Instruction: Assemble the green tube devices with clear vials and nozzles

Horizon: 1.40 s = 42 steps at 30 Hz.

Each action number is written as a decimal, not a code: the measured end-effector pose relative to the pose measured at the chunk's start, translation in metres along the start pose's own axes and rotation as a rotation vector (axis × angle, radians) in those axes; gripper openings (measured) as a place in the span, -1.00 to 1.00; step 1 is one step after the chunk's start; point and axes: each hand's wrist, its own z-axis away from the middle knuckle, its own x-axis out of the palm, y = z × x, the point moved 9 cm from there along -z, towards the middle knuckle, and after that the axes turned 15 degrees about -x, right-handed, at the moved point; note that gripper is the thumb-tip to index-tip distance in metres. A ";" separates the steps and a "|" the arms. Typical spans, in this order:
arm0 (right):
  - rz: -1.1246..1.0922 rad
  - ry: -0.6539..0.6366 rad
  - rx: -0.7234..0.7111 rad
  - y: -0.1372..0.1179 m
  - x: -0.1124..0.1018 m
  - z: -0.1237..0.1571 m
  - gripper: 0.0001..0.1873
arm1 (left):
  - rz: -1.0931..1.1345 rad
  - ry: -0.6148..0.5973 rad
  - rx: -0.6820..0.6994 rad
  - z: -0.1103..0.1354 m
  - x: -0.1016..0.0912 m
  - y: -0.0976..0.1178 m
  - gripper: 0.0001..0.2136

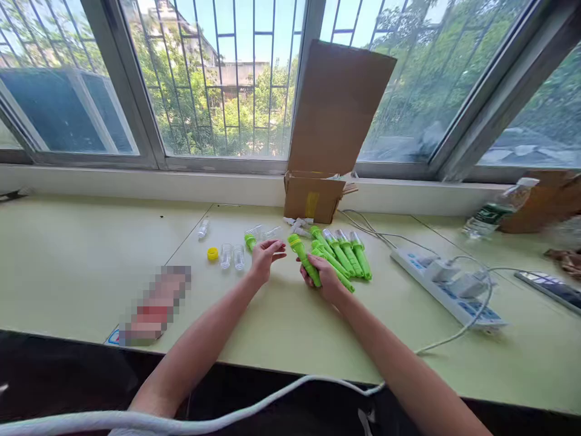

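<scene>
My right hand [323,280] is wrapped round a green toy microphone [297,248], its ribbed head tilted up and to the left. My left hand [267,260] is just left of that head, thumb and fingers drawn together; anything small between the fingertips is too fine to make out. Behind my left hand lies a green microphone head [250,241] beside clear plastic cups [273,232]. Two more clear cups [226,256] and a yellow cap [212,254] are further left. Right of my right hand, several green microphones [361,255] lie side by side, some with clear tops.
An open cardboard box [327,197] stands by the window, with white plastic pieces [297,225] before it. To the right are a power strip [447,290] with plugs and cables, a phone [551,289] and a bottle [497,209]. A white cable [254,404] crosses the near edge.
</scene>
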 end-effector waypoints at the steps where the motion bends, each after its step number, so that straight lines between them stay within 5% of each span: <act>1: 0.005 0.000 0.004 0.000 0.000 0.000 -0.63 | -0.003 0.000 0.001 0.000 0.000 0.000 -0.70; 30: 0.108 -0.056 -0.114 -0.011 0.008 0.001 -0.59 | -0.163 0.052 0.104 0.003 0.004 0.007 -0.70; 42: 0.785 0.121 -0.525 -0.041 -0.009 0.001 -0.58 | -0.207 -0.049 0.175 0.012 0.018 0.008 -0.63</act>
